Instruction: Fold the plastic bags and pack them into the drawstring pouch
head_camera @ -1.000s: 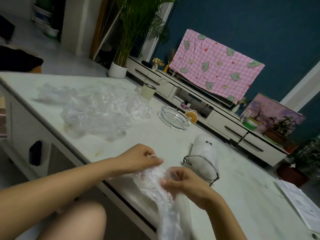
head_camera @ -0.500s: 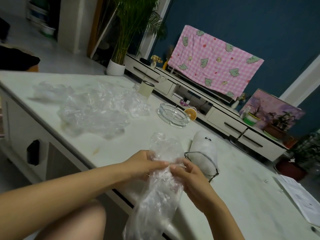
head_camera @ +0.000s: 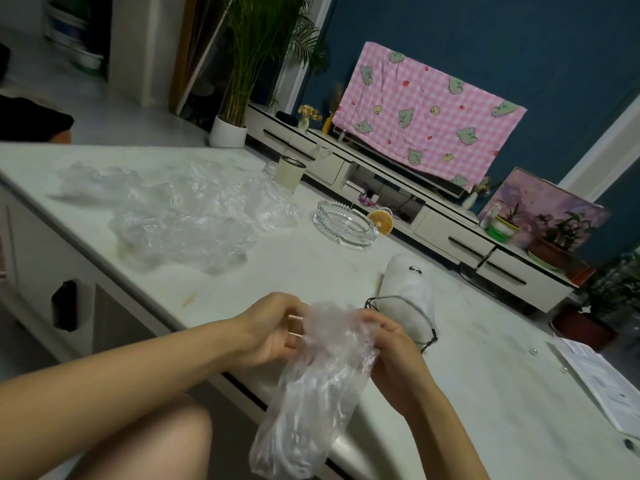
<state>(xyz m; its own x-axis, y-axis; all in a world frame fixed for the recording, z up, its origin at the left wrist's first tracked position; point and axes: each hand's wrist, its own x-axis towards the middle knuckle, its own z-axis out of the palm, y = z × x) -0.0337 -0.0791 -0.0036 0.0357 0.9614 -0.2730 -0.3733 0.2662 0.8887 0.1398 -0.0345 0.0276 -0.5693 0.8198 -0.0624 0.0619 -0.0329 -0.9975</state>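
While the left hand and right hand pinch its crumpled top between curled fingers, the clear plastic bag hangs between them, its tail drooping past the bench edge. It looks feather-light, limp and slippery, so I'd hold it by the edges and press each crease flat. Just beyond the right hand lies the drawstring pouch; more loose bags sit well beyond the left hand.

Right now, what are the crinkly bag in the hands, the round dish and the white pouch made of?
Bag: thin clear plastic film, glossy; it wrinkles and shows through. Dish: looks like thick glass, clear with shiny ridges. Pouch: probably matte white fabric; no shine, soft shape.
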